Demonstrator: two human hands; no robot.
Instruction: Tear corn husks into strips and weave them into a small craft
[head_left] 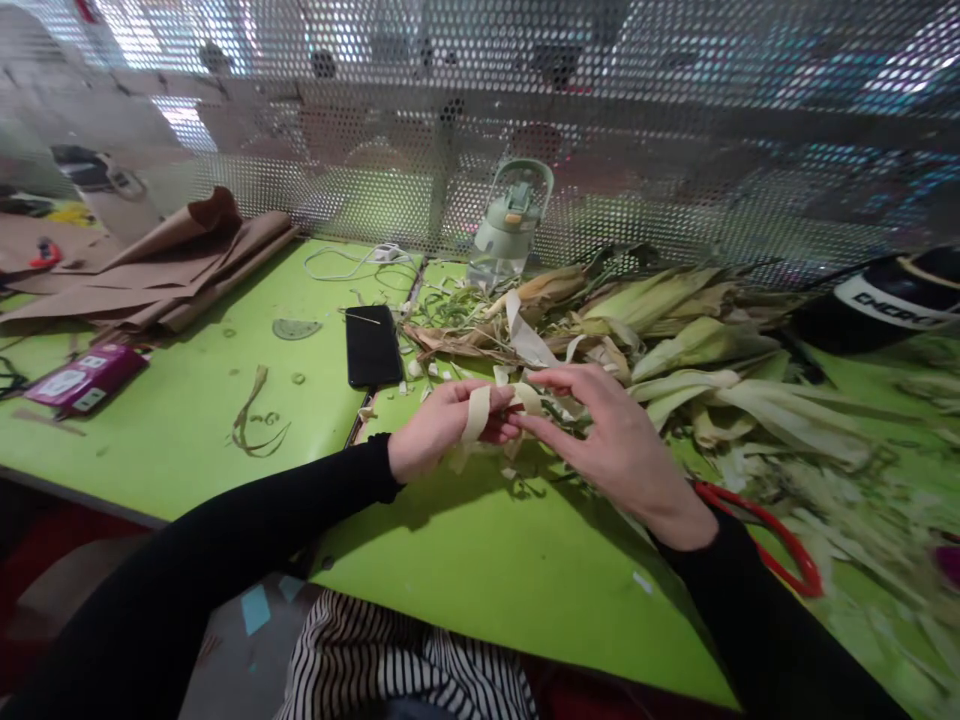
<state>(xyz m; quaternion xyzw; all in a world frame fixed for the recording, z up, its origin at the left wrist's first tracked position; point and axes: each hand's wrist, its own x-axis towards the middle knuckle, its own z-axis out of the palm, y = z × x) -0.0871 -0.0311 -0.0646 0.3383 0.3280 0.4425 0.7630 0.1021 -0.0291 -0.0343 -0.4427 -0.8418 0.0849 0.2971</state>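
Observation:
My left hand (442,418) is closed on a pale strip of corn husk (477,412) that hangs in a band over the fingers. My right hand (611,445) comes in from the right, its thumb and forefinger around the curled end of the same strip. The fingertips of the two hands almost meet over the green table (450,560). A heap of corn husks (675,310) lies just behind and to the right of my right hand. Under my right forearm sit red-handled scissors (787,545), their blades hidden.
A black phone (373,350) lies left of the husk scraps. Behind stand a green water bottle (514,220) and a perforated metal screen (360,140). Brown paper (187,270) and a purple packet (90,380) are at left, a black container (885,300) at right.

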